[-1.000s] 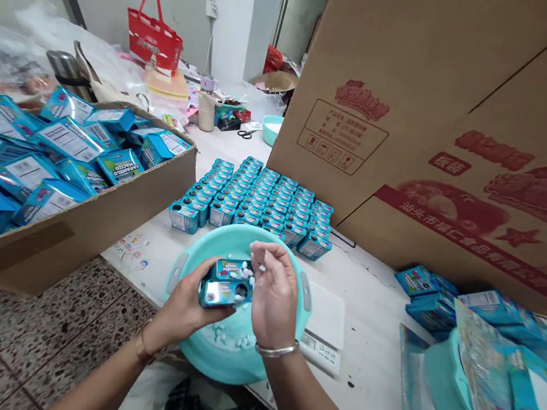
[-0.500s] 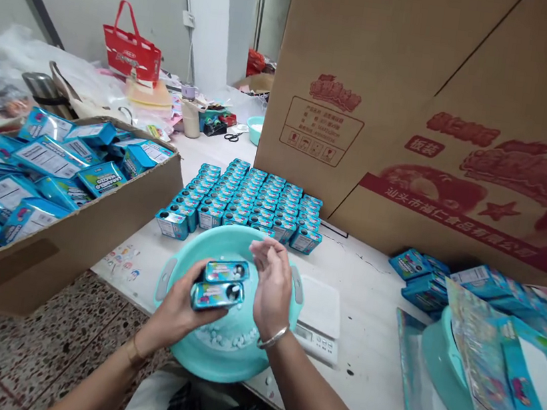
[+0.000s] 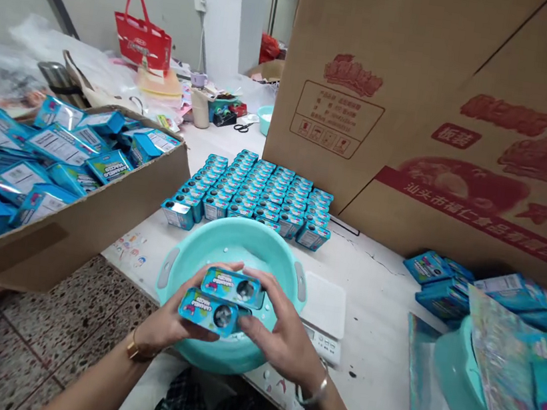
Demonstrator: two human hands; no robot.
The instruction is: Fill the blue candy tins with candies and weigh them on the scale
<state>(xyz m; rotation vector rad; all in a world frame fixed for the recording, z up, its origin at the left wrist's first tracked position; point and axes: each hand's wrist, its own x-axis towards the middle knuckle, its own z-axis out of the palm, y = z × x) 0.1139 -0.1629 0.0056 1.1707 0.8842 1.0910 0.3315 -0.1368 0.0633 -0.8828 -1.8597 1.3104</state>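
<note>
Over a teal basin [image 3: 181, 253], my left hand [image 3: 171, 316] and my right hand [image 3: 286, 334] press two small blue candy boxes between them. The far candy box [image 3: 220, 281] and the near candy box [image 3: 200, 308] lie side by side, printed "Caramelo Macizo". Each has a round opening at its right end, and white pieces show in the near one. My left fingers wrap the left side; my right fingers and thumb close on the right ends. Small white candies [image 3: 267, 306] lie in the basin, partly hidden by my hands.
Rows of upright blue boxes [image 3: 255, 192] stand behind the basin. A white scale [image 3: 325, 306] sits at its right. A carton [image 3: 116, 211] full of blue boxes is on the left. A big cardboard carton [image 3: 423, 63] walls off the back right. Another teal basin [image 3: 458, 370] is at right.
My right hand, earlier raised and open beside the boxes, has come down and closed on their right ends. The boxes have tilted, showing more of their printed faces. The view has shifted slightly.
</note>
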